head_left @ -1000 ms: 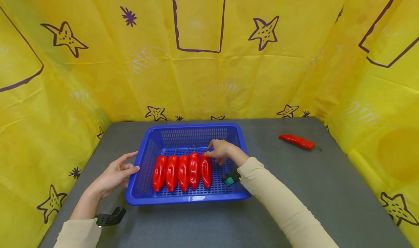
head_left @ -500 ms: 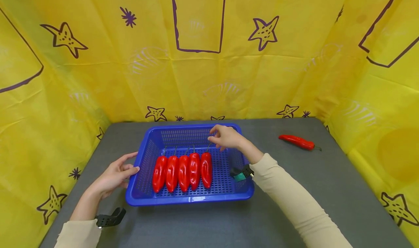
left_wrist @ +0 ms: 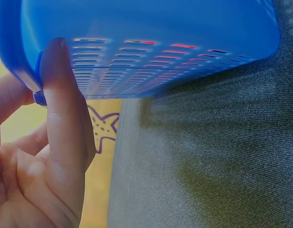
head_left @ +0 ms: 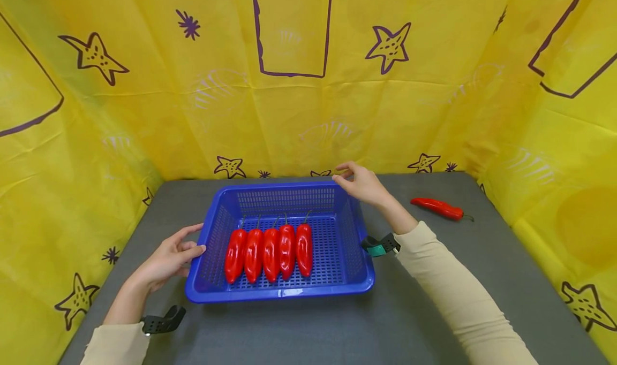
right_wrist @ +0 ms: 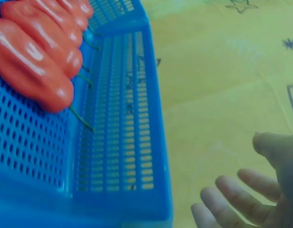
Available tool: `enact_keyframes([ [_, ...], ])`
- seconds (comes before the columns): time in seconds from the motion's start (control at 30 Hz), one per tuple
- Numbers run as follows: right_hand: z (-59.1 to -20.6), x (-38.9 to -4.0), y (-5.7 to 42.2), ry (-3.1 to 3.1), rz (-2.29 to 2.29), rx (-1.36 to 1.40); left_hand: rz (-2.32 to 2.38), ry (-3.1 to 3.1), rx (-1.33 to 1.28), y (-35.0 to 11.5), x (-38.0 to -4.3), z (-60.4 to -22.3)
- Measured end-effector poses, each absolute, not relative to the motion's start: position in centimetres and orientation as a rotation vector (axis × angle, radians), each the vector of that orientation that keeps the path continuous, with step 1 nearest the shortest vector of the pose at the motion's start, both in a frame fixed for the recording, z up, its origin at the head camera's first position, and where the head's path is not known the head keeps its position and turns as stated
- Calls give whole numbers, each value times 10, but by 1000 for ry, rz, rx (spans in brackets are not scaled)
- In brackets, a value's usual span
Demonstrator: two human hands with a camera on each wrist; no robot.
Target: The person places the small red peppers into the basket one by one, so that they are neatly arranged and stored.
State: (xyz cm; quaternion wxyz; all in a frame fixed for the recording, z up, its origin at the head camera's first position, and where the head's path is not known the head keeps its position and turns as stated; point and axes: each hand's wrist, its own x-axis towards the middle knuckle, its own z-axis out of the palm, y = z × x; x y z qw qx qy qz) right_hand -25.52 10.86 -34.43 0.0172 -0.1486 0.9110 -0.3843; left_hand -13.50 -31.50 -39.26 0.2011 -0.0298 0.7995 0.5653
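Observation:
A blue plastic basket (head_left: 284,295) with slotted walls holds several glossy red chili peppers (head_left: 271,253), side by side with green stems toward the back. My left hand (head_left: 166,255) pinches the basket's left rim; in the left wrist view the thumb (left_wrist: 63,114) lies along the outer wall, the fingers on the rim's other side. Over the basket's back right corner hovers my right hand (head_left: 363,185), fingers loosely spread and nothing in them. The right wrist view shows that hand (right_wrist: 250,194) beyond the basket wall, apart from it.
One more red chili pepper (head_left: 438,208) lies on the grey tabletop (head_left: 434,268), right of the basket, its stem pointing right. A yellow cloth (head_left: 299,124) with starfish drawings hangs around the table's back and sides.
My right hand has let go of the rightmost pepper in the basket and moved up and right, out over the back right corner. My left hand keeps its hold on the rim.

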Motion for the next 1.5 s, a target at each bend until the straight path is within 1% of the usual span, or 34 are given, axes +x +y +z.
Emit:
enact_keyframes([
  [0.53,-354,-258,170,2895,-1346,-197,1595,2224,-93,-315,-134,-393],
  [0.83,-375,-251,194,2945,-1365,-20,1586,2235,-104,-314,-134,-392],
  [1.13,-398,-243,225,2939,-1366,89,1577,2242,-106,-314,-135,-393],
  [1.5,-414,-227,266,2968,-1349,234,1592,2230,-98,-315,-135,-393],
])
